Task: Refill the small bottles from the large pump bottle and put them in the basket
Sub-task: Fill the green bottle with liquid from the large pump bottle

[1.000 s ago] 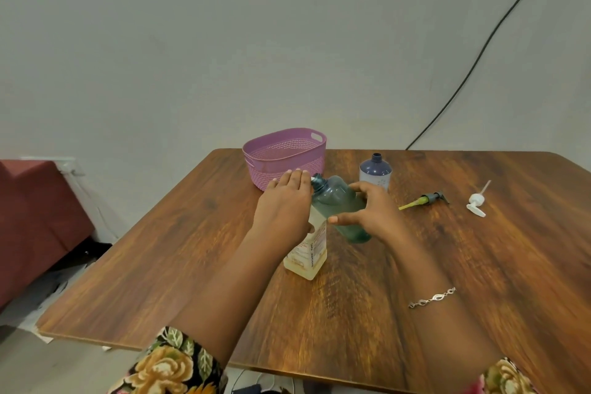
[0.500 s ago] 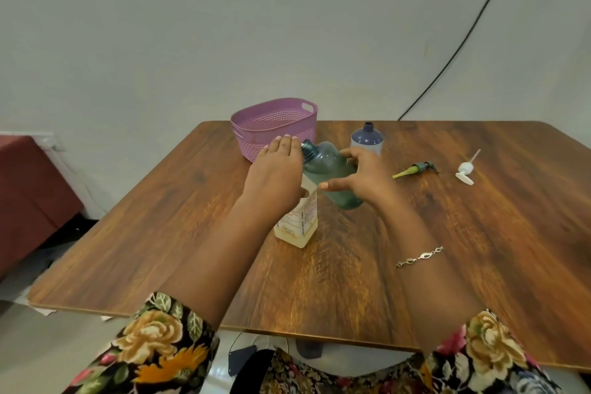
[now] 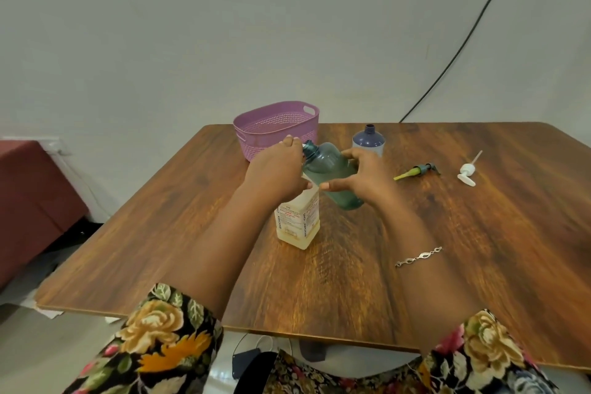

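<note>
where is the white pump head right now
In the head view, the white pump head lies on the table at the far right, just right of the green-tipped pump.

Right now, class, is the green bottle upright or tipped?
Tipped: right hand holds the green bottle slanted, neck towards the left hand atop the large bottle.
</note>
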Motion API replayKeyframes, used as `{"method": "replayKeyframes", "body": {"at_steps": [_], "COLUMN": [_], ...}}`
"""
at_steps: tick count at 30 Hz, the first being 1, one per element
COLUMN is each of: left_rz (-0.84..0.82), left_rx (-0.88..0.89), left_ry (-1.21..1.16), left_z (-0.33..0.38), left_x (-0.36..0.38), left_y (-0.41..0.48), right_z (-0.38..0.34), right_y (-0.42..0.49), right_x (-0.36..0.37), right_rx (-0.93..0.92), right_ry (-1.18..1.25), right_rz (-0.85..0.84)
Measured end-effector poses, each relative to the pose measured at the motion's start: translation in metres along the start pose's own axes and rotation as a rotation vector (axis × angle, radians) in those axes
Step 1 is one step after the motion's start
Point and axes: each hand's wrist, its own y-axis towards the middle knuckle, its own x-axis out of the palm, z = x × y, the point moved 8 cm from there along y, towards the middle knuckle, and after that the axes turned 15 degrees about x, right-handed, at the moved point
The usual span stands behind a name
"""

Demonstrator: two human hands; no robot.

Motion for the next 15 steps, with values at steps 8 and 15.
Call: {"method": "replayKeyframes", "body": {"at_steps": [8,15], "left_rz": [-0.018,-0.084], "left_rx": [-0.02,-0.01], "left_ry": [0.053,0.033], "left_z": [0.0007,0.0028], "left_x": [0.0047,-0.0004], "left_y": [-0.0008,0.0006], "right_z": [0.005,0.0022], "right_y": [-0.0048,-0.003], "right_x": [0.004,0.0001], "right_rx": [0.034,0.034], "right_ry": [0.035,0.047], "right_rz": [-0.018,-0.016]}}
